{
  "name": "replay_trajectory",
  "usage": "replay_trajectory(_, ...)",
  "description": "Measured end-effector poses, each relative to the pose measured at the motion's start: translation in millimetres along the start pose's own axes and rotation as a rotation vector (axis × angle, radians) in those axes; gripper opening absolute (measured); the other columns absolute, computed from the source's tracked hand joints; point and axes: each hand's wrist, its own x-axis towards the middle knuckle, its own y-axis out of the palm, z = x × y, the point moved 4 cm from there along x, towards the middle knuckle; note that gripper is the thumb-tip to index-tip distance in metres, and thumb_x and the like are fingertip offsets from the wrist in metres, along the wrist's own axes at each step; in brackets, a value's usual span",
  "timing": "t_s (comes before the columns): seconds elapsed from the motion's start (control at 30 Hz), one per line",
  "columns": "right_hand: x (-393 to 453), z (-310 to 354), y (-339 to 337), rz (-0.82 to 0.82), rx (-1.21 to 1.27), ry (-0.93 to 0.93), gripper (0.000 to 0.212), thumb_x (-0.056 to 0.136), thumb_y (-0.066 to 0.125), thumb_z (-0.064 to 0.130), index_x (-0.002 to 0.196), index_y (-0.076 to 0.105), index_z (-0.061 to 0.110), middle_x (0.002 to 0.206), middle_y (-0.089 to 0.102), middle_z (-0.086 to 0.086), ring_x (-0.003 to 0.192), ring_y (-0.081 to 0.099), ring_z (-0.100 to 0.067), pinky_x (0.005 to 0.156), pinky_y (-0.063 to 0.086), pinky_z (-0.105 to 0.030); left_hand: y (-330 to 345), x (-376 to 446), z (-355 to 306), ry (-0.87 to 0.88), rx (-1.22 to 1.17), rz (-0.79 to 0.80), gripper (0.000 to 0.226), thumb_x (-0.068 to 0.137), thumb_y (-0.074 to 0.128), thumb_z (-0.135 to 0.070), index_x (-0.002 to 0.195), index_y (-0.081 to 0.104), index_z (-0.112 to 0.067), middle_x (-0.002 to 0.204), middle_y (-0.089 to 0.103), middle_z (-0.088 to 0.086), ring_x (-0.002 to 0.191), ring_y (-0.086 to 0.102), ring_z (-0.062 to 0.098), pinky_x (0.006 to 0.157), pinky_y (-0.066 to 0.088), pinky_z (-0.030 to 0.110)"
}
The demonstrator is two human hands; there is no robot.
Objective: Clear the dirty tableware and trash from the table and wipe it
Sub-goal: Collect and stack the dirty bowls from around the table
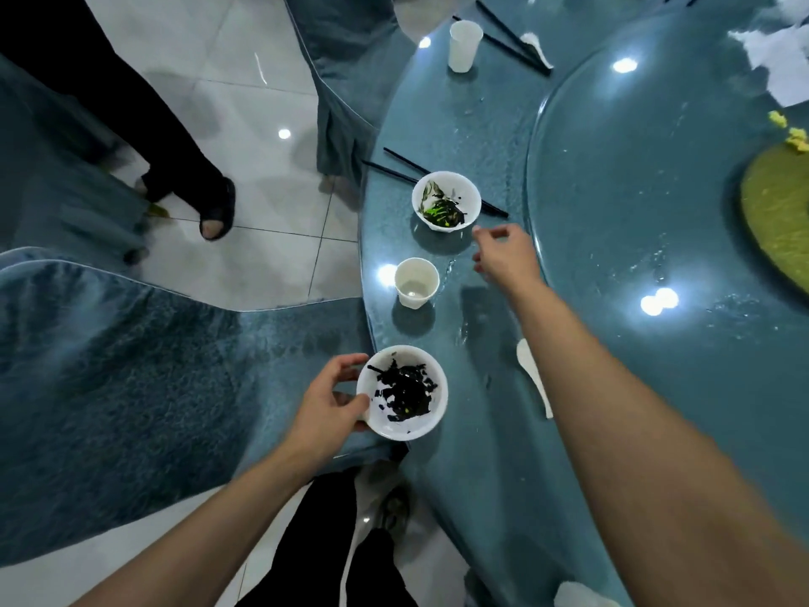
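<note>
White plastic, that near bowl [402, 392]: your left hand [326, 407] grips its rim and side, fingers curled round it, at the table [490, 138] edge nearest you. Dark leafy scraps cling inside. It looks lifted or half off the edge; cannot tell which. Holding it low and level makes sense, since the scraps could slide.

Your right hand [503, 251] reaches out over the table, fingers loosely curled, thumb and forefinger apart, holding nothing. It hangs just beside the far bowl [446, 202], which has green and dark leftovers in it. Likely next pick: that bowl, perhaps to stack on the one you hold.

Between the two bowls stands a cup [416, 282], white, near empty, upright. Black chopsticks [411, 170] lie under or against the far bowl, one end poking out on its right; lifting the bowl may roll them.

Further out: a second cup [464, 46] near the far rim, more chopsticks [512, 43] beside it with a white wrapper. A white spoon [532, 374] lies partly hidden under your right forearm. The glass turntable [613, 190] carries crumpled tissue [783, 59], yellow bits and a green mat [783, 212].

Wet streaks show on the surface; wiping not yet begun. Clearing is at an early stage. Covered chairs [131, 365] crowd the edge, and another person's legs [184, 168] stand on the tiled floor at left.
</note>
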Motion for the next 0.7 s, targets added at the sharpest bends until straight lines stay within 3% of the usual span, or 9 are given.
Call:
replay_trajectory(0.13, 80, 2, 27, -0.039, 0.021, 0.084, 0.071, 0.047, 0.062, 0.071, 0.097, 0.053, 0.021, 0.098, 0.074, -0.014, 0.09, 0.073, -0.035, 0.084, 0.059, -0.053, 0, 1, 2, -0.031, -0.032, 0.001, 0.049, 0.091, 0.057, 0.016, 0.123, 0.061, -0.021, 0.123, 0.063, 0.003, 0.084, 0.071, 0.02, 0.067, 0.064, 0.048)
replay_trajectory(0.2, 83, 7, 34, -0.062, 0.058, 0.087, 0.045, 0.057, 0.07, 0.05, 0.087, 0.055, 0.019, 0.096, 0.074, -0.014, 0.088, 0.073, -0.035, 0.082, 0.06, -0.052, -1, 1, 0, -0.031, -0.035, 0.004, 0.049, 0.091, 0.057, 0.016, 0.123, 0.061, -0.022, 0.122, 0.063, 0.003, 0.085, 0.07, 0.023, 0.066, 0.064, 0.043)
replay_trajectory(0.27, 55, 23, 28, -0.136, 0.119, 0.094, 0.014, 0.065, 0.066, 0.025, 0.073, 0.055, 0.022, 0.086, 0.075, -0.013, 0.081, 0.074, -0.033, 0.08, 0.061, -0.051, -2, 1, -2, -0.029, -0.029, 0.012, 0.049, 0.092, 0.057, 0.014, 0.123, 0.061, -0.023, 0.123, 0.064, 0.001, 0.089, 0.071, 0.027, 0.066, 0.064, 0.041)
replay_trajectory(0.37, 44, 26, 10, -0.203, 0.14, 0.059, 0.018, 0.06, 0.058, 0.029, 0.074, 0.062, 0.018, 0.084, 0.075, -0.01, 0.08, 0.074, -0.029, 0.081, 0.061, -0.049, -3, 0, -1, -0.042, -0.028, 0.016, 0.048, 0.092, 0.057, 0.013, 0.123, 0.061, -0.023, 0.123, 0.064, 0.0, 0.096, 0.07, 0.033, 0.069, 0.064, 0.046)
replay_trajectory(0.43, 17, 35, -9, -0.25, 0.166, 0.003, 0.021, 0.068, 0.062, 0.029, 0.085, 0.067, 0.019, 0.087, 0.075, -0.01, 0.077, 0.073, -0.025, 0.079, 0.061, -0.043, -3, 0, -2, -0.045, -0.034, 0.008, 0.047, 0.093, 0.055, 0.013, 0.121, 0.061, -0.024, 0.123, 0.064, 0.0, 0.093, 0.071, 0.025, 0.07, 0.064, 0.049)
replay_trajectory(0.57, -79, 39, -41, -0.272, 0.387, -0.086, 0.016, 0.091, 0.058, 0.005, 0.101, 0.063, 0.017, 0.074, 0.065, -0.003, 0.049, 0.057, -0.007, 0.049, 0.046, -0.019, -2, -3, -5, -0.058, -0.037, -0.005, 0.04, 0.096, 0.053, 0.009, 0.121, 0.062, -0.021, 0.121, 0.064, 0.0, 0.09, 0.071, 0.012, 0.066, 0.064, 0.042)
replay_trajectory(0.7, -172, 4, -42, -0.182, 0.41, -0.122, 0.02, 0.093, 0.06, 0.0, 0.1, 0.069, 0.017, 0.061, 0.064, 0.004, 0.047, 0.054, -0.005, 0.049, 0.045, -0.018, 0, -9, -6, -0.07, -0.072, -0.022, 0.037, 0.098, 0.048, 0.007, 0.116, 0.064, -0.023, 0.121, 0.065, 0.004, 0.08, 0.073, 0.009, 0.065, 0.063, 0.042)
